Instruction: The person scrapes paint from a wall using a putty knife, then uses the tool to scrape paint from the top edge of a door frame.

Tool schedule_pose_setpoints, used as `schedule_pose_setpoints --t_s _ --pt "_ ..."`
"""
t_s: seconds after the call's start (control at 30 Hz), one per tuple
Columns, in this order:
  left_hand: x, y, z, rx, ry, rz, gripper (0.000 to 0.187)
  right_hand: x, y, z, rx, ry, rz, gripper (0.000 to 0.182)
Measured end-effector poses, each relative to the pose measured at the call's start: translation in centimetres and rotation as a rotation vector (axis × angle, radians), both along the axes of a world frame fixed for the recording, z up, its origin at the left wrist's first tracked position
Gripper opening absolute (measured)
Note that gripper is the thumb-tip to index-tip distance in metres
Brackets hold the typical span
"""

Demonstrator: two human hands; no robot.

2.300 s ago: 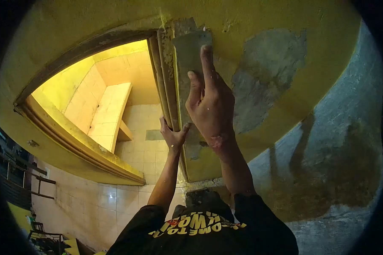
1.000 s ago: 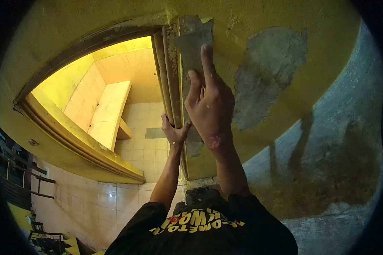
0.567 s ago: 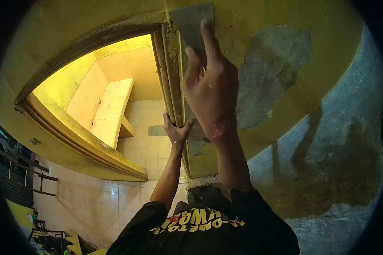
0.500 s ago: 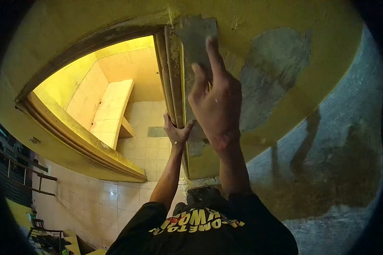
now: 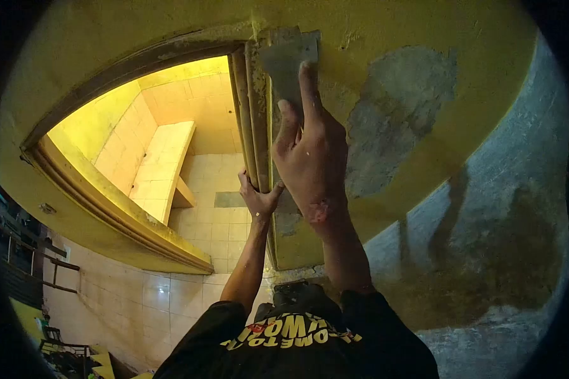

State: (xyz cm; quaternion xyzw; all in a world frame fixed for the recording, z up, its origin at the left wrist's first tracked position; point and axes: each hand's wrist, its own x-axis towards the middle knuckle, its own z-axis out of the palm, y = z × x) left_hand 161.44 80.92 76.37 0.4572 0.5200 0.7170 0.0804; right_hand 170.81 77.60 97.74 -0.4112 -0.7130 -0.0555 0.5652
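Note:
My right hand (image 5: 313, 148) is wrapped around a putty knife, its index finger stretched along the blade. The wide grey putty knife blade (image 5: 287, 62) lies against the wall beside the upper corner of the door frame; its handle is hidden in my palm. Grey filler shows around the blade's upper edge. Lower down, my left hand (image 5: 259, 197) grips the edge of the wooden door frame (image 5: 254, 120), fingers on the inner side and thumb on the wall side.
The yellow wall (image 5: 423, 28) carries a large grey patch (image 5: 401, 114) right of my hand. Through the doorway is a tiled room with a tiled ledge (image 5: 164, 158). A rough grey wall surface (image 5: 499, 252) is at the right, a metal rack (image 5: 41, 259) at the lower left.
The putty knife and my right hand have shifted slightly down and left along the wall, uncovering a strip of filler above the blade. My left hand keeps its grip on the frame.

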Motion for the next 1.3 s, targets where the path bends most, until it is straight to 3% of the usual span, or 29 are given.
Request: schedule_pose_setpoints --t_s 0.2,0.3,0.37,0.47,0.57,0.67,0.8,1.0,1.17,1.3 --pt "0.2 -0.2 0.1 0.058 -0.020 0.042 0.084 0.0 0.2 0.4 0.082 0.024 0.032 0.043" --pt "-0.1 -0.2 -0.4 -0.017 -0.047 0.009 0.083 0.1 0.0 0.0 -0.035 0.013 0.055 0.043" --pt "-0.1 0.0 -0.4 -0.043 -0.010 0.039 0.081 -0.4 0.4 1.8 0.068 0.033 0.013 0.042" --pt "-0.2 -0.1 -0.4 -0.118 -0.053 0.014 0.082 -0.1 0.3 0.1 0.098 0.067 0.066 0.043" --pt "-0.3 0.3 -0.7 -0.049 -0.066 0.010 0.085 0.0 -0.2 0.6 -0.037 0.047 0.054 0.044" --pt "0.1 0.0 -0.2 -0.035 -0.073 0.008 0.087 -0.5 0.7 2.0 0.053 0.051 0.041 0.044" --pt "-0.2 0.1 -0.6 -0.073 0.016 0.083 0.086 -0.7 0.8 -1.0 0.163 0.071 -0.002 0.043" --pt "0.0 0.0 -0.4 -0.071 -0.063 0.041 0.089 -0.6 0.1 0.6 -0.050 0.079 0.036 0.042" --pt "-0.1 0.4 -0.8 -0.059 -0.092 0.008 0.089 -1.3 1.7 1.2 0.175 0.119 0.067 0.042" --pt "-0.2 0.5 -0.9 -0.047 -0.079 0.034 0.090 -0.5 0.7 -1.0 0.082 0.146 0.158 0.042"
